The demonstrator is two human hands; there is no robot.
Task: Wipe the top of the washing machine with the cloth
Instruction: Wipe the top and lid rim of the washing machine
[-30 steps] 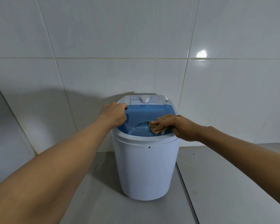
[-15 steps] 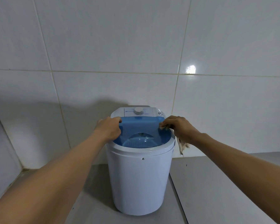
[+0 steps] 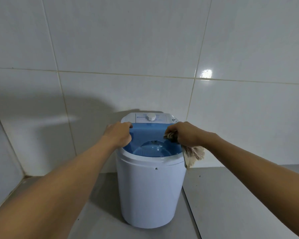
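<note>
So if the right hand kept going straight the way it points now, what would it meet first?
Probably the white control panel at the back. The right hand, gripping the cloth, points away from the camera along the blue lid; the tiled wall lies beyond. Depth is unclear.

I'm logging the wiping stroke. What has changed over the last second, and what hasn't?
The right hand slid the cloth from the front middle of the blue lid to its right edge, bunching it; part of the cloth now hangs over the side of the washing machine. The left hand still grips the lid's left edge, and the machine has not moved.
</note>
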